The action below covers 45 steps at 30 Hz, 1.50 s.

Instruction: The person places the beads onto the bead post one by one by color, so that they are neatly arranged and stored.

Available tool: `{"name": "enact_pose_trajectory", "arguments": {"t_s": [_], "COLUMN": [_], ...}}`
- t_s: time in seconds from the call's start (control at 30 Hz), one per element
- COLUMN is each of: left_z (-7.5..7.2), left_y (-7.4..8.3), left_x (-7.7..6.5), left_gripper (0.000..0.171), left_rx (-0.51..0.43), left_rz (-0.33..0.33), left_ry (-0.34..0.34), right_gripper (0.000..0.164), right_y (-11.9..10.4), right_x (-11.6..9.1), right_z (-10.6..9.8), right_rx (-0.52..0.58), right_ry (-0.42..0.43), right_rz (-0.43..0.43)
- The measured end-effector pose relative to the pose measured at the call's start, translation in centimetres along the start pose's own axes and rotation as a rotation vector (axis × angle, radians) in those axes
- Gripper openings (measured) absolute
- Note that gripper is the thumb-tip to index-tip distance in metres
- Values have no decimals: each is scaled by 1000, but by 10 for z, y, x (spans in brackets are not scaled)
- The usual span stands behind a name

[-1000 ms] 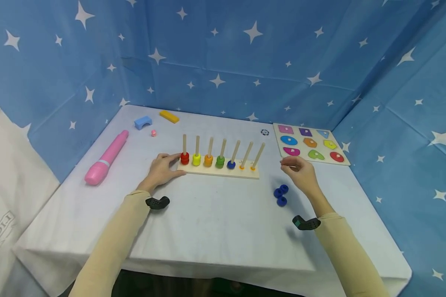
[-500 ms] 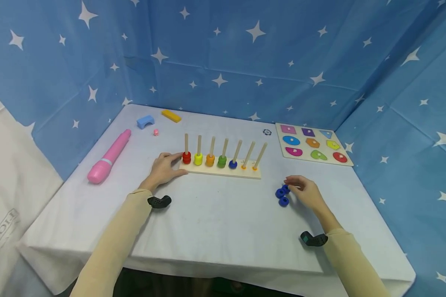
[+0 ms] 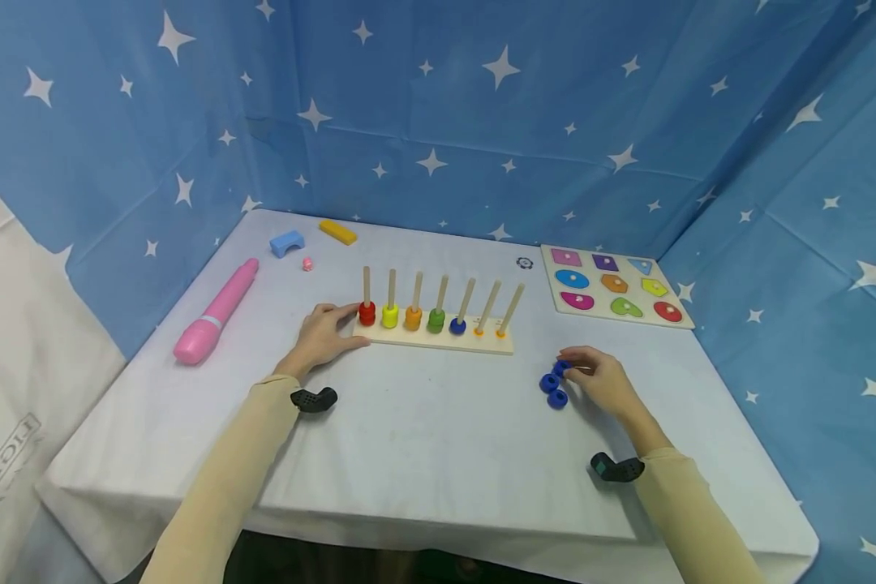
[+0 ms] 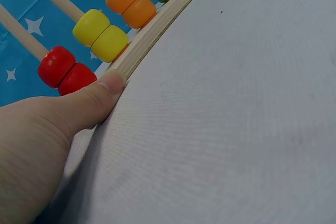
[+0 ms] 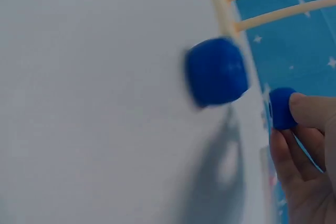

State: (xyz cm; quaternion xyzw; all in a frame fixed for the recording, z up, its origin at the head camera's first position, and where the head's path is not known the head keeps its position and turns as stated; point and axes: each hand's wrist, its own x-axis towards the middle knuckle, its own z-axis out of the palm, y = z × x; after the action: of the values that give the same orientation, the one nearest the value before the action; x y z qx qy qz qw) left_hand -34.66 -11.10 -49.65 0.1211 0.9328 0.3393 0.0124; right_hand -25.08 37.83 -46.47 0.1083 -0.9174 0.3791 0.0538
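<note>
In the head view a wooden peg board (image 3: pixel 438 337) carries red, yellow, orange and green beads in pairs, with one blue bead (image 3: pixel 457 326) on the fifth peg. Its two right-hand pegs are bare. My left hand (image 3: pixel 321 337) grips the board's left end, its thumb (image 4: pixel 107 87) against the front edge beside the red beads (image 4: pixel 67 71). On the cloth to the right, my right hand (image 3: pixel 599 378) pinches a blue bead (image 5: pixel 282 108) between thumb and fingers. Two other blue beads lie close by, the nearer one (image 3: pixel 557 398) and another (image 3: pixel 549 383).
A shape puzzle board (image 3: pixel 613 284) lies at the back right. On the left are a pink bat-shaped object (image 3: pixel 216 312), a blue arch block (image 3: pixel 287 243), a yellow block (image 3: pixel 338 232) and a small pink piece (image 3: pixel 307 264). Starry blue cloth (image 3: pixel 438 122) hangs behind the table.
My right hand has come down and nearer from beside the puzzle board to the loose blue beads, and now pinches one. The left hand keeps its grip on the peg board.
</note>
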Motion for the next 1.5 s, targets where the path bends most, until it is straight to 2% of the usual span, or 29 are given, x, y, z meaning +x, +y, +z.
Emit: {"name": "enact_pose_trajectory", "arguments": {"t_s": [0.13,0.3,0.5,0.6,0.83,1.17,1.3,1.5], "left_z": [-1,-2,-1,-1,-1,-2,-3,-3], "left_y": [1,1,2,1,1,4,5,5], "left_x": [-1,-2,-2,-2,-2,-3,-3,-4], "left_gripper": [80,80,80,80,81,78,78,77], "left_rx": [-4,-4,3,-1,9,24,18,11], "left_rz": [0,-3,5,4,13,30,30,22], "left_ry": [1,-1,-6,-3,0,13,10,7], "right_gripper": [31,34,33,32,32,29,28,29], "right_y": [-17,-48,-80,-96,-127,-148,-151,-154], "right_x": [15,39,65,77,99,113,116,118], "right_z": [-10,-16,-10,-3,18,43,47,49], "right_rx": [32,125,117,125,217,150,107,50], "right_ry": [105,237,329,327,286,236,209,164], "right_rz": [15,-19,-72,-108,-195,-226,-253,-245]}}
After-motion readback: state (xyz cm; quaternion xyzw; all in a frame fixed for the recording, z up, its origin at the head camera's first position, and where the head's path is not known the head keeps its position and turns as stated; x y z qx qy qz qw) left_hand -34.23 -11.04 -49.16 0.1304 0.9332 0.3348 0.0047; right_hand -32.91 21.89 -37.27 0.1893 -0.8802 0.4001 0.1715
